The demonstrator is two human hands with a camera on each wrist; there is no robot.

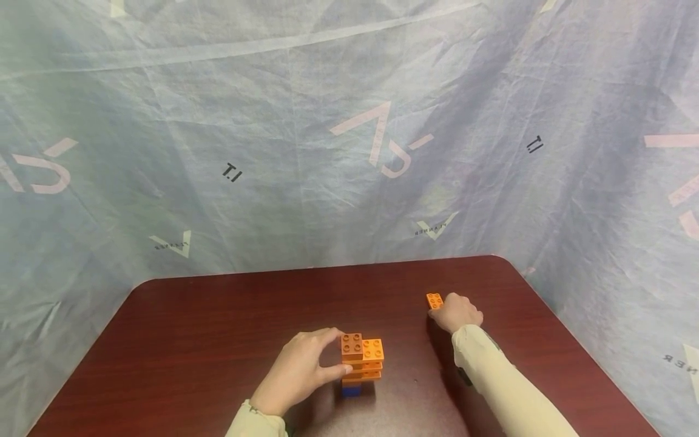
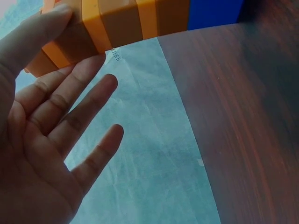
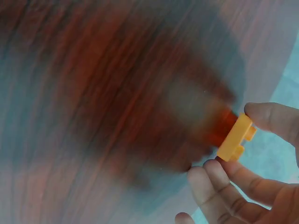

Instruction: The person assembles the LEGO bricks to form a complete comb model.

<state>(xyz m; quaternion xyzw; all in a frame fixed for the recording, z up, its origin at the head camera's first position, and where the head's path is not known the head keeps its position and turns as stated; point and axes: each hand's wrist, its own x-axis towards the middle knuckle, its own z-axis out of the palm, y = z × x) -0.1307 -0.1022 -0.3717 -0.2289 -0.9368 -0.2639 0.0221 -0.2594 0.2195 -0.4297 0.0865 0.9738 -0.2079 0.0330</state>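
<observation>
A stack of toy building bricks (image 1: 372,349) stands upright on the table, with orange and brown layers over a blue brick (image 1: 352,389) at its foot. My left hand (image 1: 303,365) grips its upper part from the left. In the left wrist view the thumb (image 2: 35,35) lies on one face of the stack, while the lower fingers are spread away from it. Farther back on the right, my right hand (image 1: 457,312) pinches a flat orange brick (image 1: 434,301). The right wrist view shows this brick (image 3: 236,137) edge-on, between thumb and fingertips, with studs facing away from the table.
The dark red wooden table (image 1: 218,328) has rounded back corners and a shiny top. A pale printed cloth (image 1: 295,152) hangs behind it and along both sides.
</observation>
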